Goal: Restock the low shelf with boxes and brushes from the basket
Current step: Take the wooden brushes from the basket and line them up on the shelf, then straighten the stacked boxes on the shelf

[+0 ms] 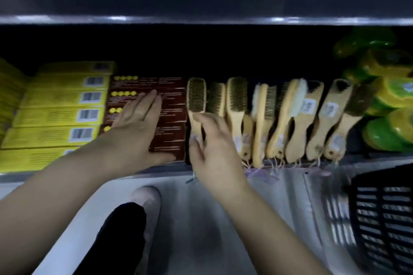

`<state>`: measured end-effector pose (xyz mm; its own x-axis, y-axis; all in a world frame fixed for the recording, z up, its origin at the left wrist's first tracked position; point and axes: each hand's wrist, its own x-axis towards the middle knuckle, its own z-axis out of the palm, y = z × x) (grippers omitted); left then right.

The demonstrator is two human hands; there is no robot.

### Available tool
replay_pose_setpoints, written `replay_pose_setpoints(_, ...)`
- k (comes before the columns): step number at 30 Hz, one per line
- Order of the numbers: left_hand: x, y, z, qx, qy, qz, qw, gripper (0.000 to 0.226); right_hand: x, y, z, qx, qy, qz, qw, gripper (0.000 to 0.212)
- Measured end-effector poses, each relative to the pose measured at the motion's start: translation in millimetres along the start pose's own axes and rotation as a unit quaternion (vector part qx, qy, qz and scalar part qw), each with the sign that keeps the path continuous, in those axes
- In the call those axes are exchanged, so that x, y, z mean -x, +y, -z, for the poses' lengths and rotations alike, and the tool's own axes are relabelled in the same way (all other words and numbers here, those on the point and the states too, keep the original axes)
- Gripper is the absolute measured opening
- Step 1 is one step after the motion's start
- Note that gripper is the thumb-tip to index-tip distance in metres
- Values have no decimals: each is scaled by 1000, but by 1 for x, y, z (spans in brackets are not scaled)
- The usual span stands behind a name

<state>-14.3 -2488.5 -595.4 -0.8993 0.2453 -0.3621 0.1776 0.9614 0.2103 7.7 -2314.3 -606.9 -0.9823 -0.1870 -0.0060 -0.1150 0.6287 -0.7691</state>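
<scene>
Low shelf [368,159]: stock lies flat across it in rows, both hands reaching in over the front lip.

Dark red boxes [171,105]: a stack with yellow dots and fine print, directly under the left hand.

Left hand [138,127]: palm down on the red boxes, fingers straight and together, thumb splayed along the near edge of the stack. It presses and grasps nothing.

Yellow boxes [60,116]: overlapping stack with barcode labels, just outside the left hand, touching the red boxes.

Wooden brushes [290,118]: a row lying with handles toward the person, extending outward from the right hand. Most show dark bristles, and one has a white fleecy pad. Strings trail off the handle ends.

Leftmost brush [196,96]: bristles up, between the two hands, against the side of the red boxes.

Right hand [212,145]: loosely spread over this brush's handle, forefinger at the neck and thumb lower down. Motion blur leaves it unclear whether the fingers actually pinch the handle or merely touch it.

Green and yellow packs [388,100]: piled at the far end of the brush row.

Basket [384,219]: black and slatted, on the floor below and outside the right forearm.

Pale shoe [147,198] and dark trouser leg [120,241]: on the floor beneath and between the forearms.
</scene>
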Motion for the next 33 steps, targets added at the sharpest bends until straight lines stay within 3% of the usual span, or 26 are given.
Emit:
replay_pose_setpoints(2,3,-14,-3,-49,-56,31,997,126,0,-10,-19,-8,-32,-1,999,50)
replay_pose_setpoints(6,8,-32,-4,-66,-107,5,992,121,-2,-18,-38,0,-1,-33,999,59)
replay_pose_setpoints(10,13,-40,-1,-42,-103,-20,994,112,-5,-26,-45,-35,14,-74,997,64)
replay_pose_setpoints(14,18,-35,-19,-54,-36,-17,998,104,-2,-30,-56,1,37,-83,996,67)
replay_pose_setpoints(21,15,-29,-31,-56,-28,14,998,101,-2,-29,-58,-20,38,-105,994,68)
replay_pose_setpoints(23,15,-31,-29,-34,-26,3,999,102,-5,-33,-58,19,41,-105,993,68)
replay_pose_setpoints(26,25,-43,-21,15,-8,-45,999,103,-13,-46,-58,105,57,-71,990,64)
replay_pose_setpoints(28,36,-60,-13,29,18,-45,998,101,-24,-59,-61,109,23,-30,993,58)
replay_pose_setpoints(33,60,-114,3,45,92,76,992,90,-75,-91,-86,127,-91,72,985,54)
